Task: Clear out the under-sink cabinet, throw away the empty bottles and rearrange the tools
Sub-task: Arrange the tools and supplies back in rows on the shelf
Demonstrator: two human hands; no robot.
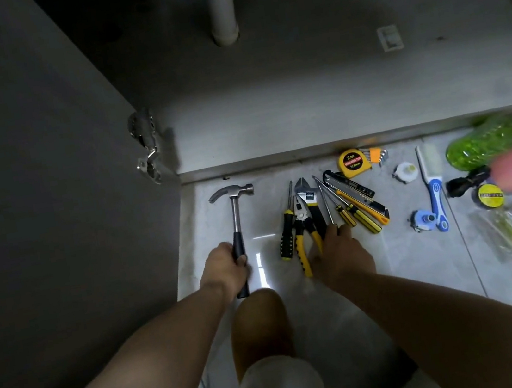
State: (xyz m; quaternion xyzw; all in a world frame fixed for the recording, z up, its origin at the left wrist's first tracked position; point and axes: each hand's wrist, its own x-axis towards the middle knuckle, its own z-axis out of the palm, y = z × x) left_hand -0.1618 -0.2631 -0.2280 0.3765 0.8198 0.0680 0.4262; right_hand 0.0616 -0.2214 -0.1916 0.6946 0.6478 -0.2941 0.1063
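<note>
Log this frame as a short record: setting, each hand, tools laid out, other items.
setting: open under-sink cabinet, drain pipe inside; tile floor in front
left hand: grips the hammer by its handle
right hand: over the pliers handles; fingers hidden
tools on floor: screwdrivers, utility knife, tape measure, hex keys
right side: brush, green bottle

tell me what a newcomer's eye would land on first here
The steel claw hammer with a black grip stands out on the pale tiled floor, its handle gripped by the left hand. Right of it, the right hand rests on a fan of yellow-and-black pliers and screwdrivers, with a round yellow tape measure behind them by the cabinet edge.
</note>
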